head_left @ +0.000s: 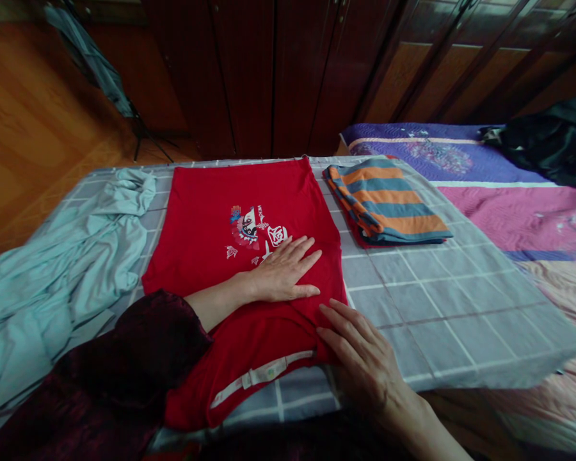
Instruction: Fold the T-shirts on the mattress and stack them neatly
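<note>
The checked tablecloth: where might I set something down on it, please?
Most room: the tablecloth's right side, between the striped garment, the right hand and the edge. A narrow strip parts that garment from the red shirt. Pale cloth and shirt crowd the left and middle.

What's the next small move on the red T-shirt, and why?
Probably smooth the red T-shirt outward with the right hand: creases show near the collar, and the left hand, flat over part of the print, could anchor it.
</note>
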A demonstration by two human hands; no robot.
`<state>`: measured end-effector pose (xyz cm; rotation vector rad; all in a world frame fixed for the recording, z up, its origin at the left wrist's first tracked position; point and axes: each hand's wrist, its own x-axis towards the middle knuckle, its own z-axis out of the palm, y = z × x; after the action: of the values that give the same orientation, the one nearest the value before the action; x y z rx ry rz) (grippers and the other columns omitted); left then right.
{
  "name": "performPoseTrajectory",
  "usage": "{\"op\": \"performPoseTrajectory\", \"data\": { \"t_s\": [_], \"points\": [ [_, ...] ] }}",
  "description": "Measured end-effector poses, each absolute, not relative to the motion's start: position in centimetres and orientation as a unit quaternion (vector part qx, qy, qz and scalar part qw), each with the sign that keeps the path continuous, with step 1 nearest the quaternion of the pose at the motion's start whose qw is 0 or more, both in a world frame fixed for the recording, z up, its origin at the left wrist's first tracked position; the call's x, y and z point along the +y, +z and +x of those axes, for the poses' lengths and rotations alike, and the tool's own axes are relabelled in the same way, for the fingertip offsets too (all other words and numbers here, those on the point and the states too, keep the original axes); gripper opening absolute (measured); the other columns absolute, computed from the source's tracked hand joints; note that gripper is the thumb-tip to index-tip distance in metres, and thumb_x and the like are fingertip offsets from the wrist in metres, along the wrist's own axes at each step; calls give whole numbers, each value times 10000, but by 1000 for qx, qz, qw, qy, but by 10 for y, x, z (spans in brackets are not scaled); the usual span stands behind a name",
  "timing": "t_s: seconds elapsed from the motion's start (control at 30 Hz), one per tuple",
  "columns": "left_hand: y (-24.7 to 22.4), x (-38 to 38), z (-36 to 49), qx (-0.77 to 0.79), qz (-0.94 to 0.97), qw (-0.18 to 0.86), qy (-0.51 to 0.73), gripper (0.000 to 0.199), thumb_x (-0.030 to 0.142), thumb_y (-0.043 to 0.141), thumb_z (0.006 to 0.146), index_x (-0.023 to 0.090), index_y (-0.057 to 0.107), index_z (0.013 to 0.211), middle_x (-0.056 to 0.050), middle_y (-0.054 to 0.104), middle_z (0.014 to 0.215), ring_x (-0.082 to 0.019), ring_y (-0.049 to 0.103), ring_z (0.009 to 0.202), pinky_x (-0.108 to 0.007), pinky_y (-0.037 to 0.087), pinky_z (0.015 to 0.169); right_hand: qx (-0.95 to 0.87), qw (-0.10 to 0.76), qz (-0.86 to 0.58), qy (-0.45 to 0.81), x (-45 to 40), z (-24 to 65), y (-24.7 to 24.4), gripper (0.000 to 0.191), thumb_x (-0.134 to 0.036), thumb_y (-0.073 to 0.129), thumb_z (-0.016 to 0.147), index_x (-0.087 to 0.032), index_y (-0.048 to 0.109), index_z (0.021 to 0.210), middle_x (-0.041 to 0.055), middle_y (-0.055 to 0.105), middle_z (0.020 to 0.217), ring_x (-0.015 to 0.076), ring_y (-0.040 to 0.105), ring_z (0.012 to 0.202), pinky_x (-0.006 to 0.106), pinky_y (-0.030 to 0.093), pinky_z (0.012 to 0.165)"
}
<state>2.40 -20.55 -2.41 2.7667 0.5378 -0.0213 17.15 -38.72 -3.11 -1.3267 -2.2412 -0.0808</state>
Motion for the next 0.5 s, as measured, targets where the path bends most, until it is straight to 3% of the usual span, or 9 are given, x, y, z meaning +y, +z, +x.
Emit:
{"op": "performPoseTrajectory", "data": {
  "t_s": [0.2, 0.5],
  "points": [
    [-28, -205, 23, 186, 969, 163, 17, 741, 585, 442, 881, 143, 255, 1446, -153, 112, 1551, -261, 58, 1429, -431, 76, 1153, -846, 238, -478, -9, -390, 165, -24, 328, -129, 480, 889, -161, 543, 1209, 136, 575, 1262, 271, 395, 1292, 468, 472, 951],
    [-25, -206, 25, 196, 965, 176, -4, 760, 569, 471, 874, 132, 241, 1451, -161, 88, 1552, -276, 42, 1428, -438, 73, 1150, -855, 232, -463, 33, -395, 182, -25, 280, -58, 426, 823, -150, 596, 1025, 150, 582, 1243, 296, 423, 1263, 476, 501, 899]
  ]
}}
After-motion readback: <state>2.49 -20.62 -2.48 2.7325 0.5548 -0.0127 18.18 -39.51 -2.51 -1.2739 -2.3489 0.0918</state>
